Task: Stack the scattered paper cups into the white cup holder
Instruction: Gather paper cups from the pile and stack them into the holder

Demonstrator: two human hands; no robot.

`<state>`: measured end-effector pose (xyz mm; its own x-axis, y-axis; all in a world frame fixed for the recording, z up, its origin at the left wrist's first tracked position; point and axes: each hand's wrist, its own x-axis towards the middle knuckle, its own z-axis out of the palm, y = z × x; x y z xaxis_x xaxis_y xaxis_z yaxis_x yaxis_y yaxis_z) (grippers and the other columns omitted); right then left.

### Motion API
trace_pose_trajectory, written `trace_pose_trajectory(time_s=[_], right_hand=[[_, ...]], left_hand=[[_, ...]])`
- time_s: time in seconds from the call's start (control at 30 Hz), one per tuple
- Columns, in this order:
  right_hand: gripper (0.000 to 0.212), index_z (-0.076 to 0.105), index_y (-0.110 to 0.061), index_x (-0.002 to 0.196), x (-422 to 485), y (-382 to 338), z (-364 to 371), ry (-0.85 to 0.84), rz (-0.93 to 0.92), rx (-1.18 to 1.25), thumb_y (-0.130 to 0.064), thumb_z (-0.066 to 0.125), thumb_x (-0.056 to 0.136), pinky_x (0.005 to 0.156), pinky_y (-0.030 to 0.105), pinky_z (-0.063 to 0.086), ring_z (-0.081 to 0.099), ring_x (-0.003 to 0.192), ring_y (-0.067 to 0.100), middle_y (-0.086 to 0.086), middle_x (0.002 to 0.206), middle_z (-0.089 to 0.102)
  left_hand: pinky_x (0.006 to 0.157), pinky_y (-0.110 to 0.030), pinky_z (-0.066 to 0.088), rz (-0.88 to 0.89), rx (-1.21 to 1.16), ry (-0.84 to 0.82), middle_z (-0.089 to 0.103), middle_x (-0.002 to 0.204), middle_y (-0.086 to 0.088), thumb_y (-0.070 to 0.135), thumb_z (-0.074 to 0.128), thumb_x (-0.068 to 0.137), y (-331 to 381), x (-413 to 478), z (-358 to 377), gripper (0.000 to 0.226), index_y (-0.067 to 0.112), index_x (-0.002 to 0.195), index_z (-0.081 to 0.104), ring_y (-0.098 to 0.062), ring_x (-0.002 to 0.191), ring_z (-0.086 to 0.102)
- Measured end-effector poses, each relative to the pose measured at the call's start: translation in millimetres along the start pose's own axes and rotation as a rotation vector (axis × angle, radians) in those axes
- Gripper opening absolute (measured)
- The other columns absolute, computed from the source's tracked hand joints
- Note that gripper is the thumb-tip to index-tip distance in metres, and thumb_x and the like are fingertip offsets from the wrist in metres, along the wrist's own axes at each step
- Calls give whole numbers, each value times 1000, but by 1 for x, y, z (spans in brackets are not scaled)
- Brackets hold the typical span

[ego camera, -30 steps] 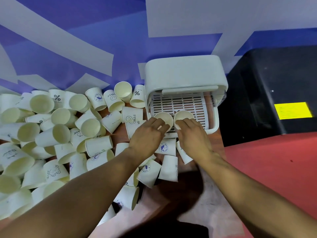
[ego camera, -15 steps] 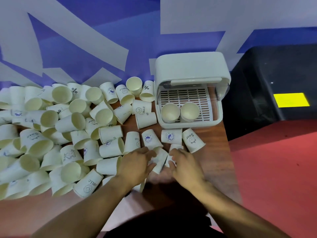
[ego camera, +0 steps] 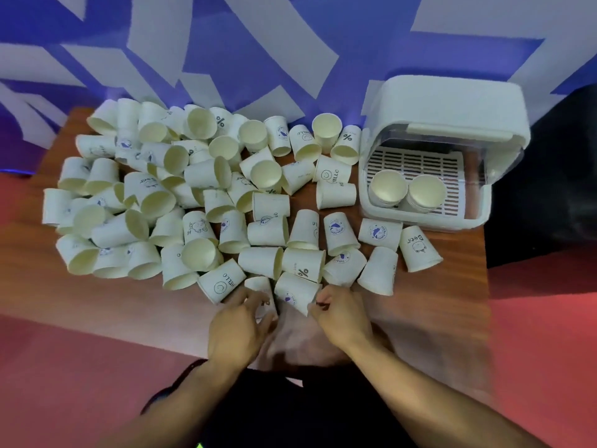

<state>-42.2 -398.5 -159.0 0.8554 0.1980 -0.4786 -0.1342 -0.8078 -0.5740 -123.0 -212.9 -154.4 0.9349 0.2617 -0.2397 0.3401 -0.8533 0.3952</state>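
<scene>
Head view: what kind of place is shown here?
Probably an indoor workspace set up for a sorting task: a brown wooden table against a blue-and-white painted wall, piled with scattered white paper cups beside a white plastic cup holder.

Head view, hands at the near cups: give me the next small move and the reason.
Probably close each hand on its cup: the left hand and right hand are at the near cups, grip unclear, and the cup holder holds only two stacks.

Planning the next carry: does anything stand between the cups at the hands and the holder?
Yes: loose cups lie on the table between them, including the Bear cup at the holder's front. Lifted over those, nothing visible blocks; the lid is up.
</scene>
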Motion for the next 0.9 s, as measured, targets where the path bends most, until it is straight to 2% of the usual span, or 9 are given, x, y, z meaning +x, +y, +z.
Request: trace_pose_trajectory(time_s=[0.13,0.27,0.37,0.47,0.6,0.7,0.77,0.8,0.9], right_hand=[[17,67,-23,71,4,-9,10,18,46,6,-38,65,77,66,30,53,65,75,16,-6,75,71],[14,72,-23,84,8,-17,14,54,121,42,-35,69,77,73,25,52,64,88,14,-7,90,72],[5,68,-26,78,8,-19,17,78,144,76,-29,72,76,79,26,53,64,91,15,-7,90,72],[15,61,-29,69,3,-21,16,96,152,120,-21,72,75,78,27,54,64,87,14,-10,82,69],[16,62,-27,72,-8,-20,14,114,130,176,-12,68,74,76,30,54,64,78,11,-11,76,67],[20,60,-28,73,-18,-17,11,163,92,179,-9,67,73,73,31,54,64,78,12,-11,76,66],[21,60,-28,76,-24,-15,8,196,50,170,-8,67,73,72,32,54,64,76,11,-13,75,64],[21,60,-27,78,-27,-14,6,215,23,163,-8,66,73,71,33,54,64,74,10,-14,74,63],[22,64,-23,84,-33,-13,-1,281,-82,133,-5,65,72,68,34,54,62,72,8,-13,76,64]], left_hand=[[61,-28,47,-148,-63,60,53,113,11,44,66,83,-11,-2,1,30,32,110,63,-17,79,63],[68,-31,50,-190,-63,43,50,119,9,45,68,81,-14,-1,1,39,30,116,59,-20,92,60],[71,-34,52,23,61,31,53,115,4,44,67,79,-15,-6,1,39,26,113,62,-21,96,56],[70,-35,49,212,221,20,59,105,1,34,61,74,-21,-9,4,35,25,107,66,-26,90,57],[68,-34,48,263,319,57,63,99,-2,16,67,65,-28,-3,4,36,22,100,69,-28,82,58],[63,-33,47,333,336,81,66,95,-1,23,47,69,-23,-2,-2,35,19,93,70,-28,76,59],[60,-31,45,333,325,84,67,92,2,17,63,65,-17,0,-8,28,21,93,71,-26,73,58],[59,-30,44,333,311,78,67,91,4,12,72,61,-14,2,-11,34,23,93,70,-25,72,58],[55,-31,44,308,228,52,66,93,8,11,74,66,-3,7,-21,38,27,99,67,-22,72,59]])
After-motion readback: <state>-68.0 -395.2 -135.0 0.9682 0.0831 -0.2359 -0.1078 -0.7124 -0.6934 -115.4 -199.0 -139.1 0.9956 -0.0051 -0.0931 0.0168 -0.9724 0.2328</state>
